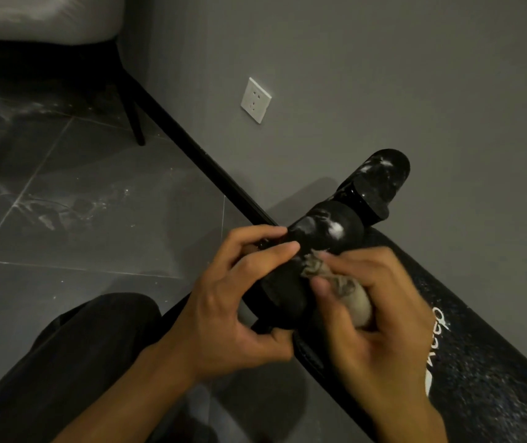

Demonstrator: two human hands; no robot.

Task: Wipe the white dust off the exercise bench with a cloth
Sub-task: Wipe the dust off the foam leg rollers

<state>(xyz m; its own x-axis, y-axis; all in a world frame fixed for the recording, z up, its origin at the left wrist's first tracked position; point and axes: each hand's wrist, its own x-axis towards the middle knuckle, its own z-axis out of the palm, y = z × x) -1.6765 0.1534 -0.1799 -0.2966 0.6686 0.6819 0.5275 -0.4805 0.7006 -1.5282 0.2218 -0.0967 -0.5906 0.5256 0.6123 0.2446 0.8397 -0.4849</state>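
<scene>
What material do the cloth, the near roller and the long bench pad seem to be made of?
The cloth: soft fabric, grey-beige, matte; it crumples into folds. The near roller: probably foam under a smooth black skin; faint shine, white dust smears. The bench pad: likely vinyl or imitation leather; black, slight sheen, printed white logo.

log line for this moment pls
step: wipe | left hand: grips near roller | right hand: presses cloth on it | white dust: on middle roller, far roller
</scene>
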